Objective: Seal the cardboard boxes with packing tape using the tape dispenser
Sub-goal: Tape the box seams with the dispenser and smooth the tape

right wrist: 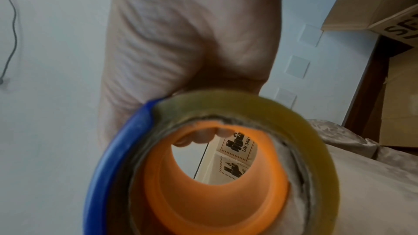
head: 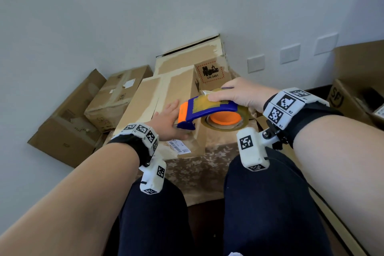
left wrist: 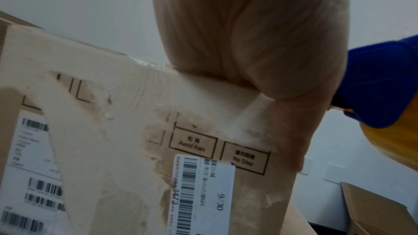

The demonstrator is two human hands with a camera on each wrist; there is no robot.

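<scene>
Right hand (head: 239,94): fingers clenched round blue-orange tape dispenser (head: 204,111) at near cardboard box (head: 164,97). Left hand (head: 169,121): fingers released, flat on box top.

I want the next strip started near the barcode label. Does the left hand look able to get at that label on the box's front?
Probably yes: the left hand rests flat just above the barcode label, with nothing covering it.

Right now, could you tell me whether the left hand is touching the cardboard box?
Touching: the left wrist view shows the left hand pressed on the top edge of the cardboard box.
</scene>
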